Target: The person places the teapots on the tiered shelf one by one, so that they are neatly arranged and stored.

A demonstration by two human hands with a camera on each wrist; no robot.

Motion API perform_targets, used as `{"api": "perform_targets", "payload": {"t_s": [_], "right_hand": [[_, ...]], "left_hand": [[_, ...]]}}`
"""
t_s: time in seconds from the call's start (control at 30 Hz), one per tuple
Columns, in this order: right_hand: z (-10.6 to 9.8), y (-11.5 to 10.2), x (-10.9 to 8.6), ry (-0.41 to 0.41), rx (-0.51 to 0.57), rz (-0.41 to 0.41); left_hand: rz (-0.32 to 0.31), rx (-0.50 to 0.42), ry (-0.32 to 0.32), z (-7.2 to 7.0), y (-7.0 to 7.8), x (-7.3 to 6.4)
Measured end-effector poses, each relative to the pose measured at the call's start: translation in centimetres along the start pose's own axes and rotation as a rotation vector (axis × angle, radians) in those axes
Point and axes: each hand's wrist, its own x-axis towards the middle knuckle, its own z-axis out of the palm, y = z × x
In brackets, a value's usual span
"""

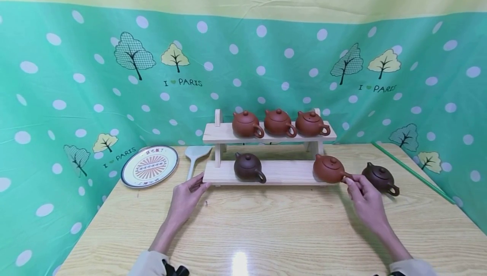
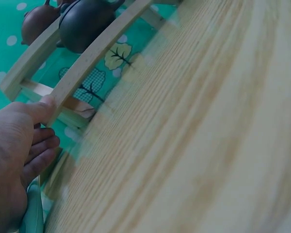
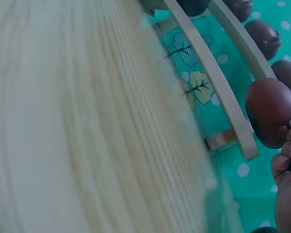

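Note:
A two-tier wooden rack (image 1: 283, 173) stands at the table's far side. My left hand (image 1: 185, 198) grips the left end of its lower shelf, the thumb on the front edge in the left wrist view. By its handle, my right hand (image 1: 365, 200) pinches a reddish-brown teapot (image 1: 330, 169) at the right end of that shelf; whether its base rests on the wood is unclear. A dark brown teapot (image 1: 248, 167) sits on the lower shelf's left part. Three reddish-brown teapots, one in the middle (image 1: 279, 122), line the upper shelf.
Another dark teapot (image 1: 380, 178) stands on the table just right of my right hand. Farther right lies a green stick (image 1: 414, 173). Left of the rack are a pale spatula (image 1: 195, 153) and a patterned plate (image 1: 150, 167). A green dotted curtain (image 1: 274, 64) hangs behind.

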Motion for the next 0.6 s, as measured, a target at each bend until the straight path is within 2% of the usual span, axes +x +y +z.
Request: {"api": "perform_targets", "payload": {"t_s": [0.33,0.6], "right_hand": [[1.2,-0.2,0.0,-0.024,0.055,-0.003],[2.4,-0.6,0.3,-0.050,0.105,-0.041]], "left_hand": [[-0.007,0.008,-0.002,0.0,0.0,0.0],[-0.007,-0.004,-0.003,0.0,0.0,0.0]]}}
